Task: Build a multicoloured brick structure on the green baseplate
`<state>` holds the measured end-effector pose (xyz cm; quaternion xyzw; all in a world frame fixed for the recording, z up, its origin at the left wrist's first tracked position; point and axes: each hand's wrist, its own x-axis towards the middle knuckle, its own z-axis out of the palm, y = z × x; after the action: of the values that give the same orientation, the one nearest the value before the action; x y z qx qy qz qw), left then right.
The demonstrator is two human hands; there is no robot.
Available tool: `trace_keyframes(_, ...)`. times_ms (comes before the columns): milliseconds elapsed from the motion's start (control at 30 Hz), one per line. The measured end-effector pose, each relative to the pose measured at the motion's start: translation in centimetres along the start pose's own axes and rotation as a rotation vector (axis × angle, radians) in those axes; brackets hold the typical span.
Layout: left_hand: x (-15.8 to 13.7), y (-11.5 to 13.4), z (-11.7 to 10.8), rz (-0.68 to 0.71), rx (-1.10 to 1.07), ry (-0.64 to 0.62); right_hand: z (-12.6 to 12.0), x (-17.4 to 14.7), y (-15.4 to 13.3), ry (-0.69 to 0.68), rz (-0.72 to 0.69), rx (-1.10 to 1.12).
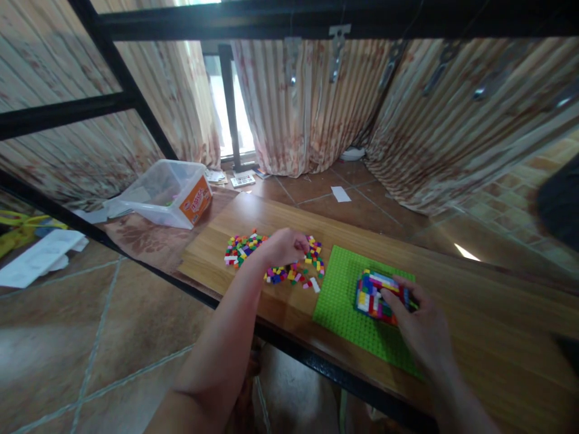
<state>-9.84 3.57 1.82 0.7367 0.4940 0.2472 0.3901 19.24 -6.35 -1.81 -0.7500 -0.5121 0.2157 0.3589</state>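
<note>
A loose pile of small coloured toy bricks (244, 248) is spread on the wooden table. My left hand (288, 246) reaches over the right part of this pile, its fingers curled together; whether a brick is between them I cannot make out. To the right lies a green studded baseplate (340, 295). On it sits a block built of many coloured bricks (371, 296), its top a mix of white, yellow, red and blue. My right hand (418, 313) grips this block from its right side, with the thumb on top and the fingers at the far edge.
A clear plastic bin (169, 193) with an orange label stands beyond the table's left end. Black metal bars (289, 21) cross above and at the left. Patterned curtains (312, 108) hang behind, and a white paper (341, 193) lies on the tiled floor.
</note>
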Motion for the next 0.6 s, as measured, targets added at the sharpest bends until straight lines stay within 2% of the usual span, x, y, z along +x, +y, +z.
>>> trace_keyframes(67, -0.7, -0.9, -1.7, -0.093, 0.129, 0.059, -0.1, 0.0, 0.0, -0.007, -0.018, -0.003)
trace_keyframes(167, -1.6, -1.2, -2.7, -0.156, 0.241, 0.068, -0.1, 0.0, 0.1, -0.008, -0.024, -0.013)
trace_keyframes(400, -1.4, -0.6, -1.6, -0.164, 0.442, 0.09, 0.0, 0.1, -0.1, 0.013, -0.026, -0.015)
trace_keyframes(600, -1.2, -0.4, -1.1, -0.16, 0.498, 0.058, -0.1, 0.1, -0.2, -0.002, -0.008, 0.003)
